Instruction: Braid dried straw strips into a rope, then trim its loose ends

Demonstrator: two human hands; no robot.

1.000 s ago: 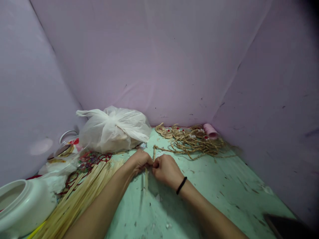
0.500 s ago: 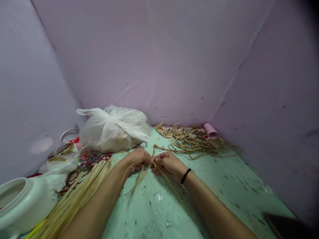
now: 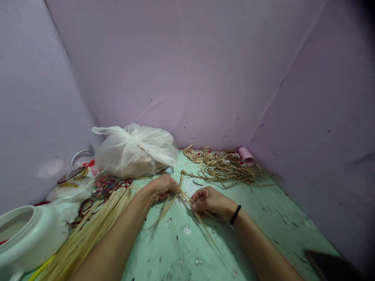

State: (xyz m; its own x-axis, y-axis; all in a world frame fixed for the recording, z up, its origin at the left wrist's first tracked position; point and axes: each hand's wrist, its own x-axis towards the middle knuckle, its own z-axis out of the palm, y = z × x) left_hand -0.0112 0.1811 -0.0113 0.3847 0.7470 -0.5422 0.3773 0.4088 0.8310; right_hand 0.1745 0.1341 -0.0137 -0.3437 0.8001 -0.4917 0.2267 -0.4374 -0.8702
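Over the middle of the green tabletop, my left hand (image 3: 165, 188) pinches the end of a twisted straw-coloured fibre cord (image 3: 181, 180). The cord runs from that pinch up towards the heap of finished cord at the back. My right hand (image 3: 211, 203), with a black band on its wrist, is closed on loose fibre strands (image 3: 186, 196) a short way to the right. These strands stretch between the two hands, and their free ends trail down over the table. Another few strands hang below my left hand.
At the back stands a tied white plastic bag (image 3: 136, 152). Right of it lie tangled fibre cords (image 3: 231, 171) and a pink thread spool (image 3: 246, 156). A bundle of flat fibre strips (image 3: 88, 234), a bag of beads (image 3: 104, 185) and a white pot (image 3: 43, 234) line the left side.
My right hand has moved right and slightly down, away from my left hand, drawing strands out between them. My left hand keeps its pinch in nearly the same place.
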